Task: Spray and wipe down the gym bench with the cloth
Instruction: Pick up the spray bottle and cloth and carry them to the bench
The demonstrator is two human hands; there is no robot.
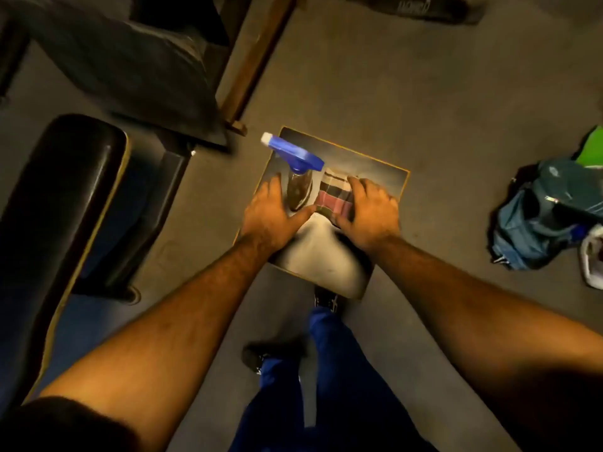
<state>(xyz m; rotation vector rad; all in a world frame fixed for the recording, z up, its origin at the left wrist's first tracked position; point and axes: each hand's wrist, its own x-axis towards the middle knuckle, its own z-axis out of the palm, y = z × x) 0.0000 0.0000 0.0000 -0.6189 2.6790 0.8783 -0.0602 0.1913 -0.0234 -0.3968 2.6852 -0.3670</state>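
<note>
Two hands (321,212), blue-topped spray bottle (295,172), folded plaid cloth (334,197)

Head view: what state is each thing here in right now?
Spray bottle: upright on the stool, not yet gripped.
Cloth: folded, lying on the stool.
Left hand: open around the bottle.
Right hand: fingers resting on the cloth.
Stool: standing on the floor.
Gym bench: bare, untouched.
Backpack: slumped on the floor.
</note>
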